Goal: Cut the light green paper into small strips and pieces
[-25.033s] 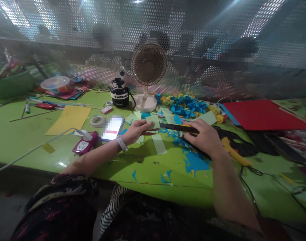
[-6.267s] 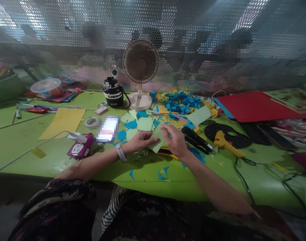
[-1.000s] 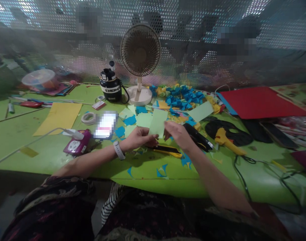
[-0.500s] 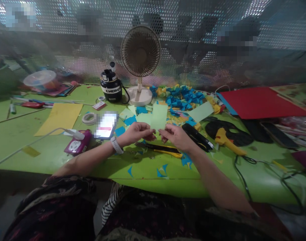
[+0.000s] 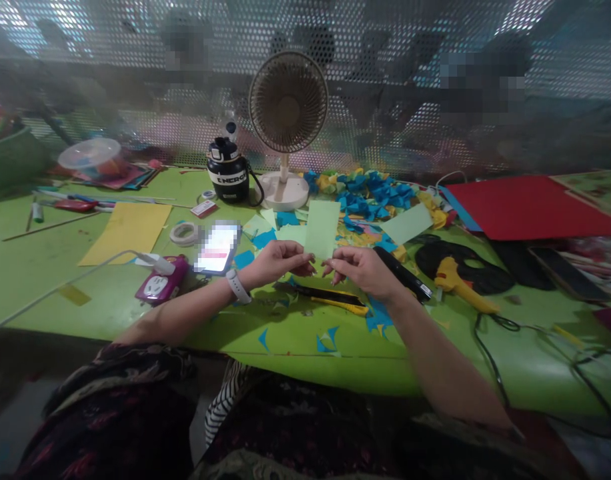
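A light green paper strip [image 5: 321, 229] stands upright above the green table [image 5: 60, 267]. My left hand [image 5: 277, 262], with a white watch on its wrist, pinches the strip's lower left corner. My right hand [image 5: 361, 268] pinches the lower right corner. Under my hands lies a yellow and black utility knife [image 5: 330, 300]. A black stapler [image 5: 403, 273] lies just right of my right hand. Blue paper scraps [image 5: 378, 320] are scattered near the table's front edge.
A small desk fan [image 5: 288, 127], a black jug [image 5: 228, 177] and a heap of blue and yellow folded papers [image 5: 370, 193] stand behind. A lit phone [image 5: 218, 248], tape roll [image 5: 184, 233], yellow sheet [image 5: 128, 230], glue gun [image 5: 460, 283] and red sheet [image 5: 525, 207] lie around.
Both hands have slid to the strip's bottom corners and hold it upright. The view has shifted slightly to the left.
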The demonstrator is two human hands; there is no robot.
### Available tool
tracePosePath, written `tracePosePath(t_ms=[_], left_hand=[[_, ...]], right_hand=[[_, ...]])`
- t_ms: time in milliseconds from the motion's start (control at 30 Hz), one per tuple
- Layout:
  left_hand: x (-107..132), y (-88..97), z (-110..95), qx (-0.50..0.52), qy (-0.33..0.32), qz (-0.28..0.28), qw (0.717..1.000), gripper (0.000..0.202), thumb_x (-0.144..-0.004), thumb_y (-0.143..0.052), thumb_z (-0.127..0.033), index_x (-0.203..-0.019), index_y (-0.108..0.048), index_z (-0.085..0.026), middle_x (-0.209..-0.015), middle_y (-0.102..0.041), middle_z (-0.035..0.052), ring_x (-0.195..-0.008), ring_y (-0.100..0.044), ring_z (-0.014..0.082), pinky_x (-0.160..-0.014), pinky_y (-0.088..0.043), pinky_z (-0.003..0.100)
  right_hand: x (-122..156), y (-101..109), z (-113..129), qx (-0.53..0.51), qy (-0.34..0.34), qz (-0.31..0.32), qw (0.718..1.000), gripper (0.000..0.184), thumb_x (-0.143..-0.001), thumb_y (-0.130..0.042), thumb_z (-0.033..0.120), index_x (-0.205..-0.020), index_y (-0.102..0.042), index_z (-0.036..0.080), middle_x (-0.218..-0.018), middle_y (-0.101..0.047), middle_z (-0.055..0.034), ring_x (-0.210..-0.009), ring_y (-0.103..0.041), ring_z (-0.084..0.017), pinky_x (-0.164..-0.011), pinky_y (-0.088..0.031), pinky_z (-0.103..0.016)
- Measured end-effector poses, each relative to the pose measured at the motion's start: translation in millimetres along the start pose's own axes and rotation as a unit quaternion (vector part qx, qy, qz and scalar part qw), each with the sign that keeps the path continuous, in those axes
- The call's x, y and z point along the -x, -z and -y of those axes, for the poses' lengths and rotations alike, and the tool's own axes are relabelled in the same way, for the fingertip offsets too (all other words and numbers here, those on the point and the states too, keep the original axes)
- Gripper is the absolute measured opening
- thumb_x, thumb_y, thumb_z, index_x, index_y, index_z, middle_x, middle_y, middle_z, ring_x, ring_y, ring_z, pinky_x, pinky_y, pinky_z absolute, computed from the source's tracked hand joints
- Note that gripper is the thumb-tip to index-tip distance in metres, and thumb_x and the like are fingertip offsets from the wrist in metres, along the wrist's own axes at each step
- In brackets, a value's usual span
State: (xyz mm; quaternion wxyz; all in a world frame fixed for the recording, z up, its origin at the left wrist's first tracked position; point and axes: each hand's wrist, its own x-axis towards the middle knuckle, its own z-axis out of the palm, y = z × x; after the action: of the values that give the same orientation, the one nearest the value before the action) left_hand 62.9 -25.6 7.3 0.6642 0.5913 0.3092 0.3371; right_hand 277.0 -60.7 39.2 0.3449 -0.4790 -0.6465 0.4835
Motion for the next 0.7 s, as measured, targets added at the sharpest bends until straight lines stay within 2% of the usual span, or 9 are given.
tracePosePath(t_ms=[200, 333, 433, 567, 700], left_hand=[[1, 0.9, -2, -0.010, 0.008, 0.000, 1.000, 0.039, -0.077, -0.078, -0.047, -0.078, -0.064, -0.010, -0.084, -0.077, 0.0129, -0.078, -0.074, 0.0178, -0.075, -0.061, 0.030], [2, 1.9, 0, -0.029, 0.027, 0.020, 0.999, 0.043, -0.071, -0.082, -0.046, -0.088, -0.071, -0.008, -0.085, -0.077, 0.0135, -0.077, -0.075, 0.0195, -0.069, -0.061, 0.028], [1, 3.3, 2, -0.050, 0.024, 0.038, 0.998, 0.042, -0.074, -0.079, -0.047, -0.088, -0.074, -0.008, -0.083, -0.077, 0.0145, -0.076, -0.075, 0.0198, -0.067, -0.061, 0.028], [0, 6.6, -1, -0.060, 0.019, 0.063, 0.996, 0.039, -0.076, -0.077, -0.046, -0.089, -0.073, -0.008, -0.083, -0.077, 0.0143, -0.075, -0.075, 0.0188, -0.068, -0.061, 0.027], [-1, 11.9, -5, -0.053, 0.017, 0.058, 0.997, 0.036, -0.076, -0.078, -0.044, -0.079, -0.071, -0.009, -0.079, -0.077, 0.0143, -0.071, -0.075, 0.0181, -0.069, -0.062, 0.029]], right_hand=[[0, 1, -2, 0.018, -0.009, 0.025, 0.999, 0.021, -0.078, -0.064, 0.038, -0.074, -0.058, 0.018, -0.078, -0.073, -0.0047, -0.055, -0.064, -0.012, -0.060, -0.053, -0.028], [0, -4, -5, 0.041, -0.003, 0.058, 0.997, 0.021, -0.080, -0.063, 0.039, -0.076, -0.059, 0.019, -0.074, -0.070, -0.0016, -0.055, -0.064, -0.013, -0.058, -0.052, -0.028], [0, -6, -9, 0.048, -0.004, 0.070, 0.996, 0.020, -0.082, -0.062, 0.038, -0.078, -0.059, 0.019, -0.074, -0.070, -0.0009, -0.053, -0.063, -0.013, -0.056, -0.051, -0.028], [-1, -1, -9, 0.042, -0.013, 0.062, 0.997, 0.021, -0.080, -0.064, 0.039, -0.077, -0.057, 0.019, -0.071, -0.070, -0.0009, -0.050, -0.063, -0.013, -0.053, -0.050, -0.027], [0, 6, -4, 0.032, -0.025, 0.038, 0.998, 0.023, -0.078, -0.066, 0.039, -0.075, -0.057, 0.019, -0.069, -0.070, -0.0017, -0.050, -0.062, -0.012, -0.052, -0.049, -0.025]])
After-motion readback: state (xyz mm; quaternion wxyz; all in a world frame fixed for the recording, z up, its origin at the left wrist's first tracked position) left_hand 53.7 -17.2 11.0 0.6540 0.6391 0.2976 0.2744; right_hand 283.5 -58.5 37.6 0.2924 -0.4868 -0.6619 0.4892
